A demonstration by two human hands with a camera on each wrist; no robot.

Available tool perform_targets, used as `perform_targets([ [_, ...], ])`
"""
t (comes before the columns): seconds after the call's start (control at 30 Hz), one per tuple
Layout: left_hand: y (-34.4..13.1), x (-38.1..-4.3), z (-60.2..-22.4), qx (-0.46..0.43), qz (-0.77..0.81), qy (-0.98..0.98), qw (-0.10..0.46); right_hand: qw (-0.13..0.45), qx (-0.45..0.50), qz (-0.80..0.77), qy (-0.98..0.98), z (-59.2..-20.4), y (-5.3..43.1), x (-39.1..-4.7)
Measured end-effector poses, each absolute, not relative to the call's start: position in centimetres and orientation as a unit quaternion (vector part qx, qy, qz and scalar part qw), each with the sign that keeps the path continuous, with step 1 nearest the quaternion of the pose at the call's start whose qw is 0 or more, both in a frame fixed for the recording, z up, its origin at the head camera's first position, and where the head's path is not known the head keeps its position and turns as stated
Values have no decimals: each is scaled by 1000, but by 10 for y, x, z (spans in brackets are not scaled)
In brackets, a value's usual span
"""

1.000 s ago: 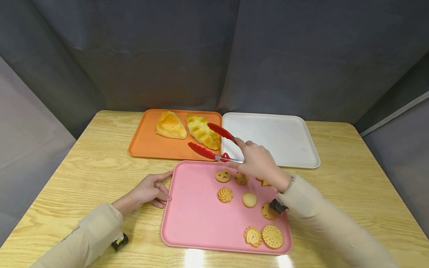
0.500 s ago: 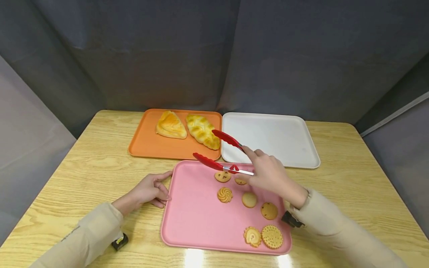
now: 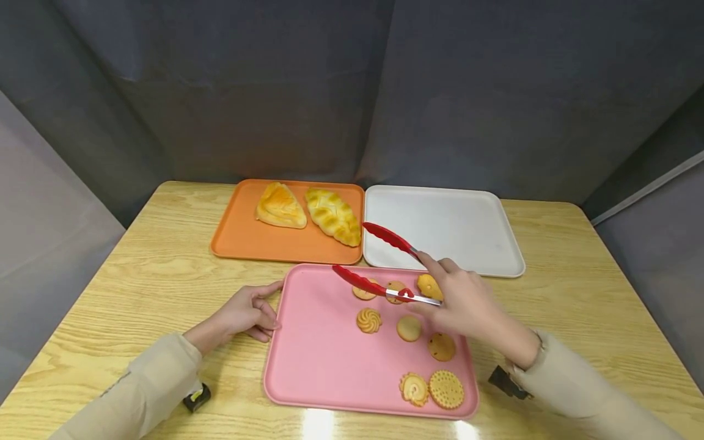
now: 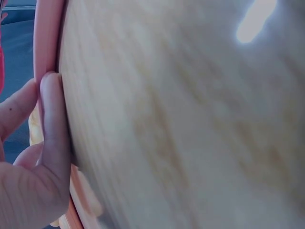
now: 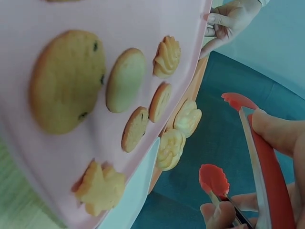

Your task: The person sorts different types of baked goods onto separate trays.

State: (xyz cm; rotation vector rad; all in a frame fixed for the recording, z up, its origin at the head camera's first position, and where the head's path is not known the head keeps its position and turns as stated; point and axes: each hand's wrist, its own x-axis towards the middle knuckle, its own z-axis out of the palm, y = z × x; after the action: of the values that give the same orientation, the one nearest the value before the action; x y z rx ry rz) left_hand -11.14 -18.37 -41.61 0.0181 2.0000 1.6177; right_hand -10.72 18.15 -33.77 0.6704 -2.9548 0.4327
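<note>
My right hand holds red-tipped metal tongs above the far right part of the pink tray. The tongs' arms are spread apart, with nothing between the red tips. Below them lie a round cookie with dark specks and a star-shaped cookie, partly hidden by the tongs and hand in the head view. Near the tray's middle are a swirl cookie and a plain round cookie. At the tray's left edge, my left hand grips the rim between thumb and fingers.
Behind the pink tray, an orange tray carries a triangular pastry and a braided bread. A white tray adjoins it on the right. A perforated round cookie and a scalloped cookie lie near right.
My right hand has drawn the spread tongs right and toward me, from over the orange tray to over the pink one. The left hand has stayed put.
</note>
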Motion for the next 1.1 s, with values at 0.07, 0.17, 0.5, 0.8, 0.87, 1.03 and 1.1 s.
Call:
perform_targets([
  [0.07,-183,-111,-416,7,605,745,282,44,221,142,-964,-338,185,-103],
  [0.17,-183,-112,-416,7,606,744,283,55,228,146,-961,-339,191,-98],
  [0.5,-182,-109,-412,28,594,755,277,114,247,159,-949,-346,213,-89],
  [0.8,-186,-104,-409,57,597,751,274,67,239,152,-957,-351,224,-80],
  [0.87,-186,-102,-409,55,606,746,271,53,240,148,-958,-353,227,-78],
  [1.03,-189,-99,-411,45,627,733,258,50,269,146,-951,-357,236,-74],
  [1.1,-190,-98,-412,52,634,728,256,50,289,147,-945,-358,240,-74],
])
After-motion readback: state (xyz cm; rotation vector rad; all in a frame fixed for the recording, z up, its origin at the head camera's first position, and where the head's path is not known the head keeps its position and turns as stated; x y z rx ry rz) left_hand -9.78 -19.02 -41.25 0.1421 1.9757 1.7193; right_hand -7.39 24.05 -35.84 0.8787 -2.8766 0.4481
